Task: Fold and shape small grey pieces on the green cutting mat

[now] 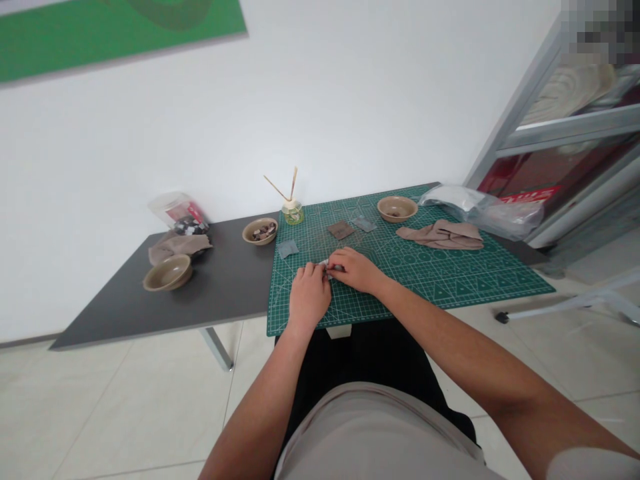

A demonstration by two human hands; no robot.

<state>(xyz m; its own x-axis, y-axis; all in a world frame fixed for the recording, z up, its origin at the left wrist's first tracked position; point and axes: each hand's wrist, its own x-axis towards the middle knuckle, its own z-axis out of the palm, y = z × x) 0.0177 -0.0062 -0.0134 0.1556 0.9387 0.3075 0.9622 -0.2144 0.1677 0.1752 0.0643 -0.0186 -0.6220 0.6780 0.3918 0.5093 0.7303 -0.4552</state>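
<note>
My left hand (pixel 309 295) and my right hand (pixel 354 268) meet over the near part of a green cutting mat (pixel 450 267). Both have their fingers pinched together on a small pale piece (pixel 327 265) between them; I cannot make out what it is. A small grey fabric square (pixel 287 249) lies on the mat just left of my hands. A brown square (pixel 341 230) and another grey square (pixel 365 224) lie farther back on the mat.
A dark grey table (pixel 225 287) carries the mat. On it stand a tan bowl (pixel 168 273), a bowl of small pieces (pixel 260 231), a third bowl (pixel 397 208), a reed diffuser (pixel 292 211), beige cloths (pixel 443 235), a plastic jar (pixel 181 215) and a plastic bag (pixel 487 210).
</note>
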